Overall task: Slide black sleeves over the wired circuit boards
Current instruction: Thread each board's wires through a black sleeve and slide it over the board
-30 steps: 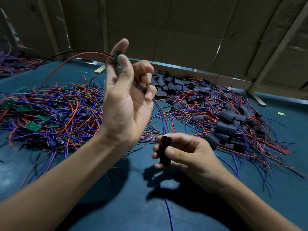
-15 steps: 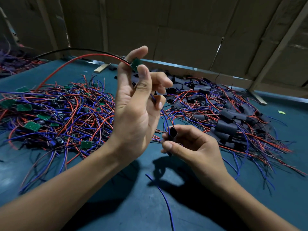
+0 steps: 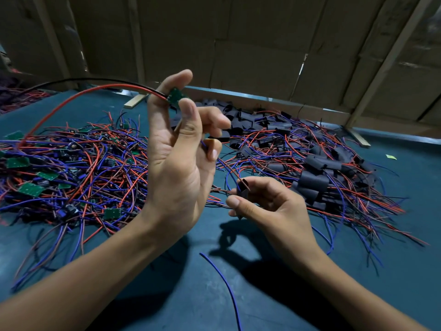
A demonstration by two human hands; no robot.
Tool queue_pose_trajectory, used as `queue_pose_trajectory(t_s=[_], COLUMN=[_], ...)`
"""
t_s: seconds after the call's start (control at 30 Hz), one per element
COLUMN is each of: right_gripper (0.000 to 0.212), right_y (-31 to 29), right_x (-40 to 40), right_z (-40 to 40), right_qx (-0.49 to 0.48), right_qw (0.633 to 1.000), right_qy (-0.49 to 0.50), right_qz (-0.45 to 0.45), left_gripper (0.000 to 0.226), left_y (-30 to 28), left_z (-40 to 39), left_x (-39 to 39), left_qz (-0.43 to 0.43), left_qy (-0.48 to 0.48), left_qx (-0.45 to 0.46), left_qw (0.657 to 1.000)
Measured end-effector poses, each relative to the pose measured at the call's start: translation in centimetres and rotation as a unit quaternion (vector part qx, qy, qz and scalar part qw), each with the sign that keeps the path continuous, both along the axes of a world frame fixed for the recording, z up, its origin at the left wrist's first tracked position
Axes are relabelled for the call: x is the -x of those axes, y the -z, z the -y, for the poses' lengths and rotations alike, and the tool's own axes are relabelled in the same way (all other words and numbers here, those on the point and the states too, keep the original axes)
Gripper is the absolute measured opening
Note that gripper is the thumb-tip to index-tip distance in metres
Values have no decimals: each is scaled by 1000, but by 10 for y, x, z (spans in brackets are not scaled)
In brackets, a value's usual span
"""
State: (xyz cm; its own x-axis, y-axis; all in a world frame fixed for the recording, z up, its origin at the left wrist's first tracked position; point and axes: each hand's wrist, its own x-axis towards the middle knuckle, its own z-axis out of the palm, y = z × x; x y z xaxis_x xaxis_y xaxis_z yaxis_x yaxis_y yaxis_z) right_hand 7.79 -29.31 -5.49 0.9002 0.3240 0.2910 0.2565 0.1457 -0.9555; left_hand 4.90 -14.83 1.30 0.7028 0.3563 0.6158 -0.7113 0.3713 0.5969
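A dark teal table [image 3: 202,295] was spread across the whole view, backed by a wall of brown cardboard sheets [image 3: 250,44] braced with wooden battens. On its left side a big tangle of red and blue wires with bare green boards [image 3: 71,168] was heaped; on the right, a second heap of wired boards mixed with black sleeves [image 3: 315,170] was piled.

The left hand [image 3: 181,163] was raised between the two heaps, its thumb and forefinger pinched on a small green circuit board [image 3: 175,96], the other fingers curled around thin leads below. A red wire [image 3: 71,99] and a black wire [image 3: 71,80] were arched away from the board to the left.

Lower and to the right, the right hand [image 3: 265,201] was closed around a black sleeve [image 3: 242,187], held upright, with a brown lead and a blue lead run down into its top. A loose blue wire [image 3: 226,283] was trailed across the table toward the near edge.
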Motion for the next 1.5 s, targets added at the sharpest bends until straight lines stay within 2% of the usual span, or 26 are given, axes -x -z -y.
queue_pose_trajectory(t_s=[0.47,0.63,0.73,0.87,1.03,1.17,1.23,1.33,1.5], right_gripper=[33,34,31,30,28,33,37,42,45], right_y=[3,6,8,8,8,4,2,0,-1], right_x=[-1,-3,-3,-5,-10,-13,-12,-12,-15], right_z=[1,3,5,8,10,12,13,15,21], right_qx=[17,26,75,147,197,202,203,216,211], right_qw=[1000,999,992,963,930,918,907,887,867], right_qy=[15,8,27,98,182,217,230,247,260], right_qz=[22,36,98,205,249,263,288,326,368], left_gripper=[14,14,15,17,18,21,26,30,22], left_y=[3,4,7,6,6,14,21,31,37], left_z=[-3,-1,4,2,0,4,5,2,1], left_x=[-1,-1,-2,-3,-5,-7,-10,-14,-17], left_qz=[-27,-41,-58,-62,-60,-86,-117,-183,-231], left_qy=[-69,-41,-3,34,91,96,58,20,88], left_qx=[14,28,27,48,79,30,-35,-142,-136], left_qw=[997,998,998,996,991,991,991,973,959])
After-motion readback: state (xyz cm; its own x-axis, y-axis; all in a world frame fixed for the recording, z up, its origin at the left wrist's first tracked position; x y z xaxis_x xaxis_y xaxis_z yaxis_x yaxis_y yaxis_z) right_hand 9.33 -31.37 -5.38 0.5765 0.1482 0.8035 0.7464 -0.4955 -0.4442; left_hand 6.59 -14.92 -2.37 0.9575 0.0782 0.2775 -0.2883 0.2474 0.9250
